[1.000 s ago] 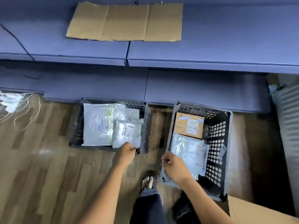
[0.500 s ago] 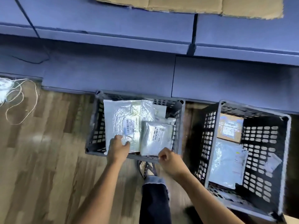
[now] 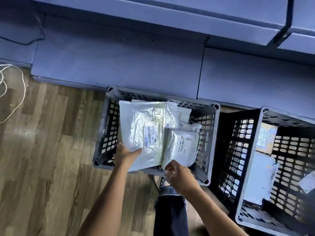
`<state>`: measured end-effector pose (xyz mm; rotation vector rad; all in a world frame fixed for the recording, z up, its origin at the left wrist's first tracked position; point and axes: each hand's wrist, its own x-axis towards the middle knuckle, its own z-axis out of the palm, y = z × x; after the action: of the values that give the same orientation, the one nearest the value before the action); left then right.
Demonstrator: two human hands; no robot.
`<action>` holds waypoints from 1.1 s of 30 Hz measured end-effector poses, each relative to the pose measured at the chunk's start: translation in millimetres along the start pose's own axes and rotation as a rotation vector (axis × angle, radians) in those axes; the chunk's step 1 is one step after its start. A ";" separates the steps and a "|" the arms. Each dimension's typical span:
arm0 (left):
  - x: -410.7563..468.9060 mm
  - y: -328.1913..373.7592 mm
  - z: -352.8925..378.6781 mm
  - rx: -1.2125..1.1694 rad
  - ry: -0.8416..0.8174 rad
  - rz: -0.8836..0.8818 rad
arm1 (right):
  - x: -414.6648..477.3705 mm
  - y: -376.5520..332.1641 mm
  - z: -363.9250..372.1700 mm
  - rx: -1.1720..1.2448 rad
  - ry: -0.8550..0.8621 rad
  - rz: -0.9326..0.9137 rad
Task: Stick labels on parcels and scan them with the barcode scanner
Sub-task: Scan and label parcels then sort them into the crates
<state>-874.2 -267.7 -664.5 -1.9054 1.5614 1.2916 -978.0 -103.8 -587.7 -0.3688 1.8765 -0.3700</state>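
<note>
Two hands (image 3: 127, 155) (image 3: 179, 175) at near edges of large parcel (image 3: 141, 123), small parcel (image 3: 180, 150).

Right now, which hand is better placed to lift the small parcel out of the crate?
Right. The right hand pinches the near corner of the small parcel; the left hand is busy gripping the large parcel beside it.

1. Dim, bluish light; a pale sheen on the floor (image 3: 25, 133) well left of the left hand (image 3: 125, 155).
2. Glare whitens the plastic parcel (image 3: 141, 123) just beyond that hand.
3. Soft blur everywhere; lines bow towards the edges.
4. Deep shadow right of the right hand (image 3: 180, 174).
</note>
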 end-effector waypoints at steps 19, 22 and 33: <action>-177.7 79.3 -168.2 -0.017 -0.111 0.389 | -145.7 -84.5 -89.2 0.047 0.224 -0.205; -241.6 94.3 -213.4 0.044 -0.109 0.506 | -194.7 -109.7 -123.6 0.046 0.424 -0.333; -476.5 169.0 -364.9 0.415 0.079 0.931 | -383.7 -227.1 -227.5 0.101 0.570 -0.753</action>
<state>-862.1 -318.2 -43.2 -0.9754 2.6537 1.0344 -1053.9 -128.1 -93.5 -0.9829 2.1947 -1.1689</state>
